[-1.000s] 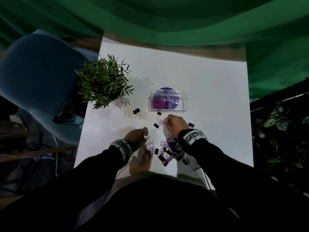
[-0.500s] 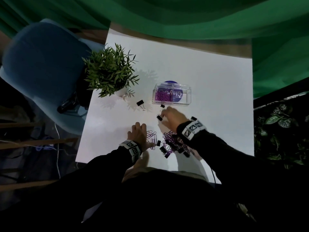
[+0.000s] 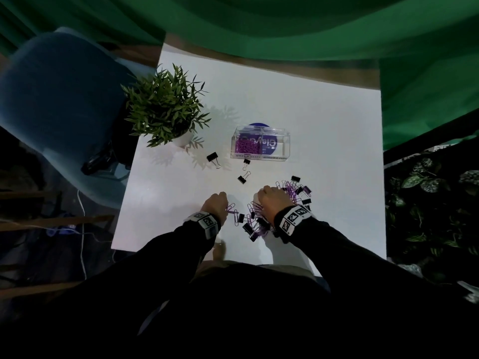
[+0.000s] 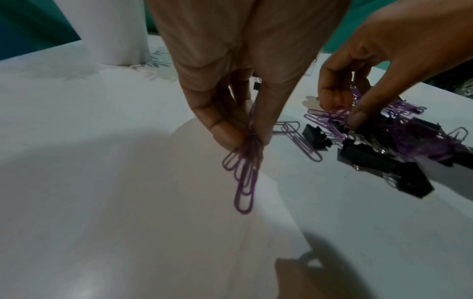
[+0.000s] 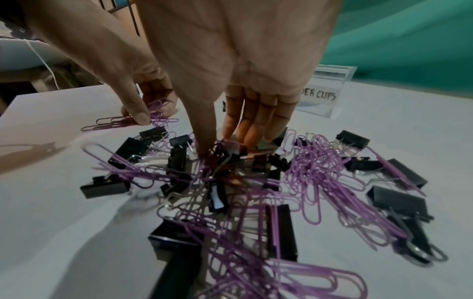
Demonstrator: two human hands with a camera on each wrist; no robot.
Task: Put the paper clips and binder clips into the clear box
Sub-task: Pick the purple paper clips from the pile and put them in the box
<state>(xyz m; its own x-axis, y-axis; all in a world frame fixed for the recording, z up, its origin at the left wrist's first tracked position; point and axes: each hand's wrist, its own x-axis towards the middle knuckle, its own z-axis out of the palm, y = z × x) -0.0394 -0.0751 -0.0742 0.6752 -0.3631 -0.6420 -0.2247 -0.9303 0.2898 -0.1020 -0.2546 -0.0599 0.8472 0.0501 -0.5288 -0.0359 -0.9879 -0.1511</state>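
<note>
The clear box [image 3: 282,143] stands mid-table with purple paper clips [image 3: 247,147] in its left compartment. A mixed pile of purple paper clips and black binder clips [image 3: 255,224] lies near the table's front edge and spreads right under my right hand. My left hand [image 4: 245,141] pinches several purple paper clips [image 4: 244,182] that hang just above the table. My right hand [image 5: 220,145] reaches down into the pile [image 5: 256,182], thumb and fingers closing on purple clips. Three loose binder clips [image 3: 243,178] lie between the pile and the box.
A potted plant [image 3: 166,107] in a white pot [image 4: 110,30] stands at the table's left, behind my left hand. A blue chair [image 3: 59,99] is off the left edge. Green curtain hangs behind the white table [image 3: 324,125]. Dark foliage [image 3: 427,203] lies right.
My right hand has drawn back from in front of the box down onto the pile. My left hand, flat on the table before, now pinches a bunch of paper clips.
</note>
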